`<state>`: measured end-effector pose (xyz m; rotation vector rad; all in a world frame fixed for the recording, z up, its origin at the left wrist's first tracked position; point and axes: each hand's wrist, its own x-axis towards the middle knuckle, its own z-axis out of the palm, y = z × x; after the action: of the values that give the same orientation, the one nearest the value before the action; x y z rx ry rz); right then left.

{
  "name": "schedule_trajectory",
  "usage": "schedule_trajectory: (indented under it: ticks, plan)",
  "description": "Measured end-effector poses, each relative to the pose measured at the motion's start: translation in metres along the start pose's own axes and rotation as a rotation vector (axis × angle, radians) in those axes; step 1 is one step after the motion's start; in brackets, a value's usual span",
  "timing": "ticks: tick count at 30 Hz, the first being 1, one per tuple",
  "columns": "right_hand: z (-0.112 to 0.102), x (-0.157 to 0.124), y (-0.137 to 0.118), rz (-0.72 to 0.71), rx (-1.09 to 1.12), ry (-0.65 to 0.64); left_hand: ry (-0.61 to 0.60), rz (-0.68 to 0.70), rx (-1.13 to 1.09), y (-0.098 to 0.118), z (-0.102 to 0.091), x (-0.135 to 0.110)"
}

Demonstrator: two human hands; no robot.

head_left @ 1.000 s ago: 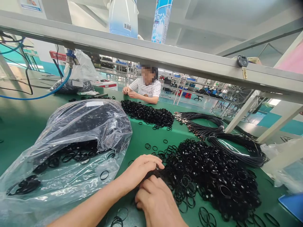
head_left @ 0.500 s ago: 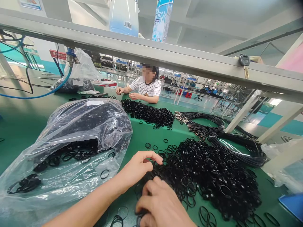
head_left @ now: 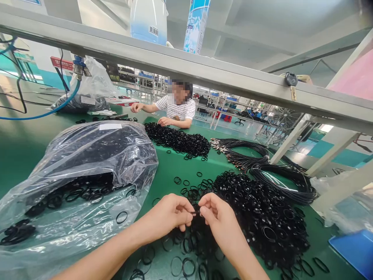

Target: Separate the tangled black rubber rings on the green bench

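Between my two hands a small black rubber ring [head_left: 196,212] is held, seen nearly edge-on. My left hand [head_left: 175,214] pinches its left end with thumb and fingertips. On the other end are the closed fingertips of my right hand [head_left: 217,214]. Both hands are above the near left edge of a large pile of black rubber rings [head_left: 262,214]. Loose rings lie around the pile, among them one ring [head_left: 189,267] below my hands. To the left lies a clear plastic bag [head_left: 131,163] with many black rings in and on it.
Coiled black cables [head_left: 250,149] lie beyond the pile at right. A co-worker [head_left: 177,105] sits across the green table [head_left: 163,165] at a second heap of rings [head_left: 180,140]. A metal shelf beam [head_left: 175,64] crosses above. A blue tray [head_left: 354,249] lies at right.
My right hand has moved up and right from the near rings to meet my left hand, and both now hold a ring. The co-worker's one hand has moved left.
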<state>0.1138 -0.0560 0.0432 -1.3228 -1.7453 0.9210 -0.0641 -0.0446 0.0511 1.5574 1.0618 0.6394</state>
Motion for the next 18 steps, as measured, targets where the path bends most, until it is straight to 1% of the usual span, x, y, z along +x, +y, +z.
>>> schedule_trajectory:
  ticks: [3, 7, 10, 12, 15, 16, 18]
  plan:
    - [-0.005, 0.000, -0.001, -0.025, -0.119, 0.031, 0.041, 0.009, 0.021, 0.000, -0.002, 0.002]
    - [-0.014, -0.001, -0.005, -0.075, -0.378, 0.061, 0.102, 0.030, 0.060, 0.003, -0.006, 0.001]
    - [-0.011, -0.004, -0.010, -0.146, -0.525, 0.084, 0.155, 0.048, 0.058, 0.006, -0.009, 0.001]
    - [0.004, -0.010, -0.014, -0.216, -0.533, 0.049, 0.198, 0.058, 0.049, 0.008, -0.012, 0.002]
    - [0.043, -0.020, -0.015, -0.380, -0.473, -0.159, 0.246, 0.058, 0.036, 0.010, -0.014, 0.002]
    - [0.058, -0.024, -0.014, -0.451, -0.483, -0.238, 0.251, 0.057, 0.032, 0.010, -0.014, 0.002]
    - [0.083, -0.031, -0.011, -0.541, -0.555, -0.325, 0.248, 0.058, 0.027, 0.009, -0.014, 0.002]
